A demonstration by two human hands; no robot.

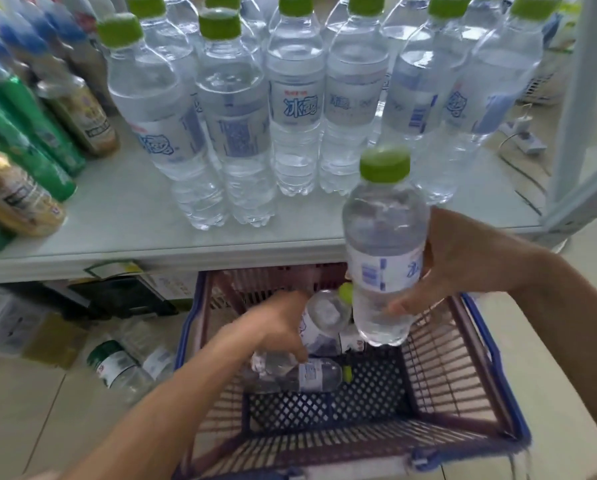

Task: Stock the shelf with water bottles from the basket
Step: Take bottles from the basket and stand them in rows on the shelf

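My right hand [463, 265] grips a clear water bottle [383, 244] with a green cap, upright, above the basket's far right corner and just in front of the shelf edge. My left hand [279, 327] reaches down into the blue and maroon basket [463, 375] and closes on a bottle [324, 317] leaning there. Another bottle [297, 374] lies flat on the basket floor under that hand. Several green-capped water bottles [293, 98] stand in rows on the white shelf [124, 216].
Green and gold drink bottles [30, 140] stand at the shelf's left. Under the shelf are a jar [117, 365] and boxes on the tiled floor. A white shelf post [581, 98] rises at the right, with a power strip [525, 136] and cable beyond.
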